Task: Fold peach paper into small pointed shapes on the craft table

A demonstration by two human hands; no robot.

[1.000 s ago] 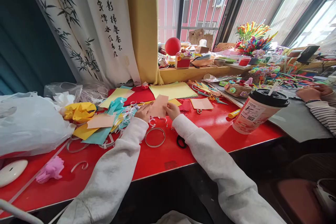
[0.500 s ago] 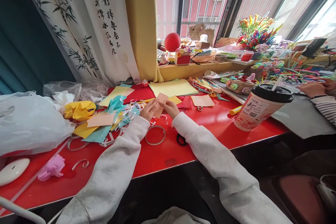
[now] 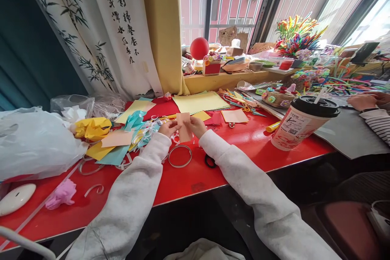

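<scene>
Between my two hands, a narrow piece of peach paper [image 3: 184, 130] is held upright just above the red table. My left hand [image 3: 168, 128] pinches its left edge, and my right hand [image 3: 198, 127] grips the right edge. Just below the paper lies a roll of tape [image 3: 180, 156], seen as a thin ring. A black ring [image 3: 210, 161], perhaps a hair tie, sits beside my right sleeve. Behind my hands are sheets of yellow paper [image 3: 201, 102] and a square of peach paper [image 3: 234, 116].
Left of my hands are paper scraps [image 3: 115, 139], a yellow crumpled paper [image 3: 93, 128] and a white plastic bag [image 3: 39, 142]. A drink cup [image 3: 304, 124] with a straw stands at right. Another person's hands [image 3: 365, 100] are at the far right. A pink crumpled paper [image 3: 61, 194] lies front left.
The peach paper has turned from tilted to upright and come slightly lower. My left hand has shifted a little left and now pinches the paper's edge.
</scene>
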